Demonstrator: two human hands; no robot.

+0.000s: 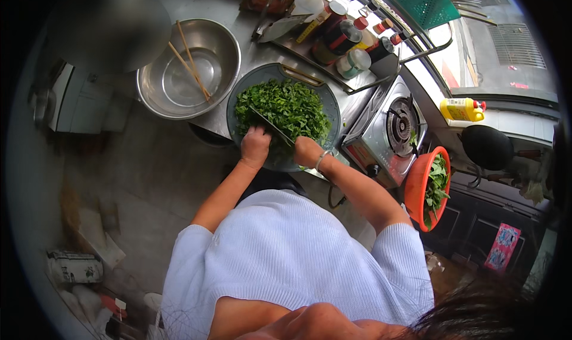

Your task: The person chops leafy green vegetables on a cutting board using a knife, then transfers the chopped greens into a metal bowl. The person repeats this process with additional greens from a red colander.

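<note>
A heap of chopped leafy greens point(289, 104) covers much of a round grey cutting board point(335, 104). My right hand point(308, 153) is closed round the handle of a kitchen knife point(271, 125). Its dark blade slants across the near side of the heap, pointing far left. Just left of the blade, my left hand point(256, 147) presses down with curled fingers on some greens at the near edge. The fingertips are partly hidden by the blade and leaves.
A steel basin point(149, 92) with chopsticks point(189, 66) stands left of the board. Behind it, a rack holds several bottles point(345, 39). A gas stove point(375, 152) is on the right, with an orange bowl point(417, 182) of greens beside it.
</note>
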